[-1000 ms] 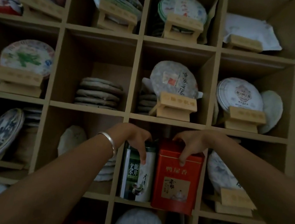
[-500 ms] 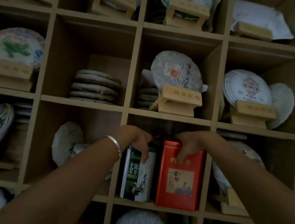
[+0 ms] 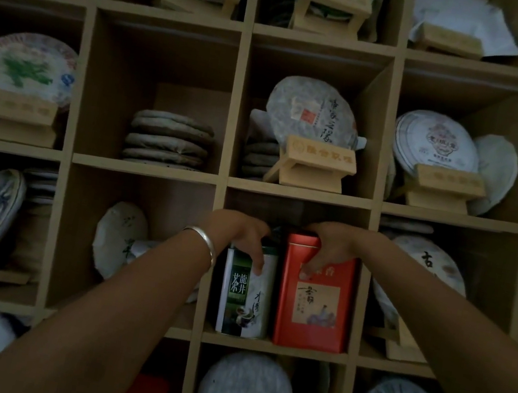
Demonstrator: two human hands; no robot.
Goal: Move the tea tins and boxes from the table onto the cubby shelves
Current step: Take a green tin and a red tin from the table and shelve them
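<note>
While left hand (image 3: 244, 233) grips green tin (image 3: 246, 293), right hand (image 3: 328, 246) grips red tin (image 3: 316, 296).

Dim, flat light leaves the cubby shelves (image 3: 299, 193) murky, their recesses shadowed, edges bowed and softly blurred.

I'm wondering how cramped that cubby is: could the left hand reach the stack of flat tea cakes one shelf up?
Probably yes. The left hand grips the green tin, so it must let go first; the cubby front before the stacked cakes looks open.
</note>
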